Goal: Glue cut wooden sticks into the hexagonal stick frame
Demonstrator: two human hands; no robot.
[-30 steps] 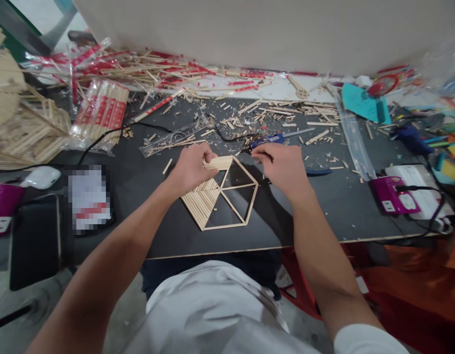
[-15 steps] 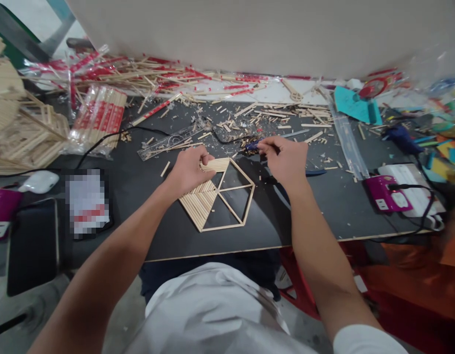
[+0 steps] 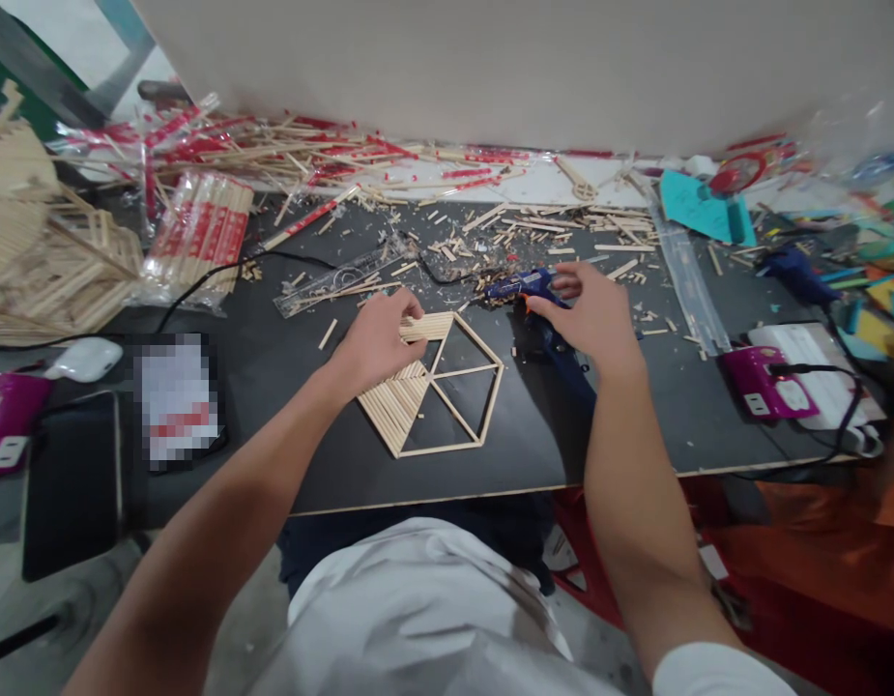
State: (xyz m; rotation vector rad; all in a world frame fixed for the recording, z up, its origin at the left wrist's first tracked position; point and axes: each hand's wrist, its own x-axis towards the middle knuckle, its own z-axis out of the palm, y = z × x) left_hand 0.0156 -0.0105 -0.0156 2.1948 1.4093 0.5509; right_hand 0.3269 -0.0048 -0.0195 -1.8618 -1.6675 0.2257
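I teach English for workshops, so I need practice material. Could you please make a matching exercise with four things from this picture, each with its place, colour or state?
1. stick hexagon
2. glue gun
3. flat sheet
4. packed sticks

A. teal, toward the back right
B. red-banded, toward the back left
C. partly filled in, under the left hand
D. blue, at the right hand

Pairs: 1-C, 2-D, 3-A, 4-B

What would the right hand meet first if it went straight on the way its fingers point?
Probably the blue glue gun, just ahead of the right hand; depth is unclear, so they may already touch.
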